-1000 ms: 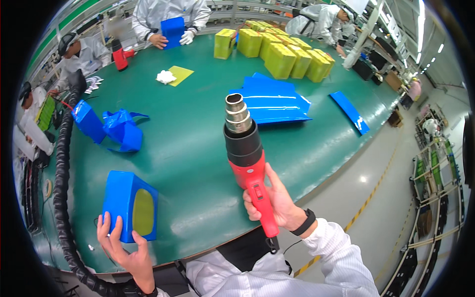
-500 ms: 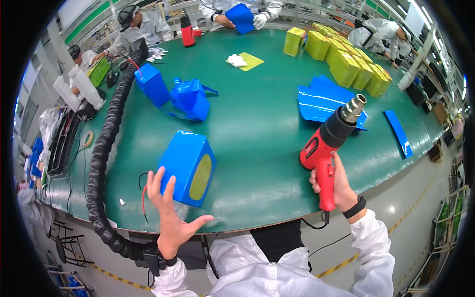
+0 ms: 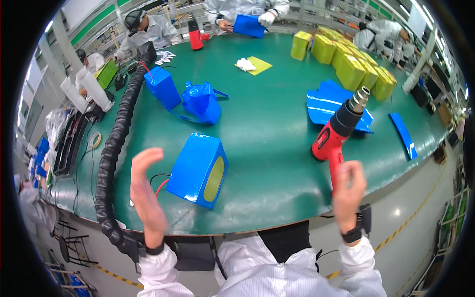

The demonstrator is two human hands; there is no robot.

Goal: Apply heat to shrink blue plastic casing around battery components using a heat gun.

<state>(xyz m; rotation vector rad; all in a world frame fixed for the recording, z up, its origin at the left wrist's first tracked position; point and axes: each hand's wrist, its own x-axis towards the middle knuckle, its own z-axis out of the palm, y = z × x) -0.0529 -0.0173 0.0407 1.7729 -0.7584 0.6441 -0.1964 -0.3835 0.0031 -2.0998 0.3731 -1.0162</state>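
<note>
A glossy blue-wrapped block (image 3: pixel 195 166) with an olive oval end sits on the green table near me, red and black wires coming out of its left side. Just left of it is my left hand (image 3: pixel 148 193), raised and empty, fingers stretched out and bent at the tips. At the right a red and black heat gun (image 3: pixel 329 143) points its metal nozzle up and away. Overlapping the gun's handle in the picture, my right hand (image 3: pixel 349 195) has loosely curled fingers, smeared by motion. It does not appear wrapped round the handle, whose lower end is hidden.
A black corrugated hose (image 3: pixel 113 153) runs along the left. Beyond are another blue block (image 3: pixel 163 88), crumpled blue film (image 3: pixel 202 104), blue sheets (image 3: pixel 326 104), a blue strip (image 3: pixel 403 136) and yellow-green blocks (image 3: pixel 351 69). Across the table a co-worker holds a blue piece (image 3: pixel 249 25).
My left hand has moved left, away from the blue block. My right hand has come off the heat gun's handle and turned. The view has shifted slightly.
</note>
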